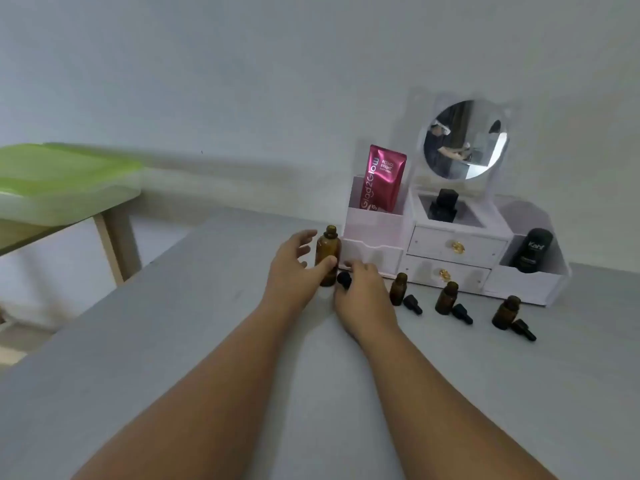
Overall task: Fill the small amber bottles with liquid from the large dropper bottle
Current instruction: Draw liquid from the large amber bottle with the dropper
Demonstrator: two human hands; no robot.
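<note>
Head view: the left hand (294, 258) is spread wide, its thumb lying across the front of the large dropper bottle (327, 252), which stands upright and uncapped at the far middle of the grey table (173, 341). Just right of it, the right hand (363, 292) arches palm-down beside a black dropper cap (344, 279); whether its fingers grip anything I cannot tell. Further right stand 3 small amber bottles (398, 289), each open with a loose cap (412, 303) lying beside it, near a white organiser (457, 244).
</note>
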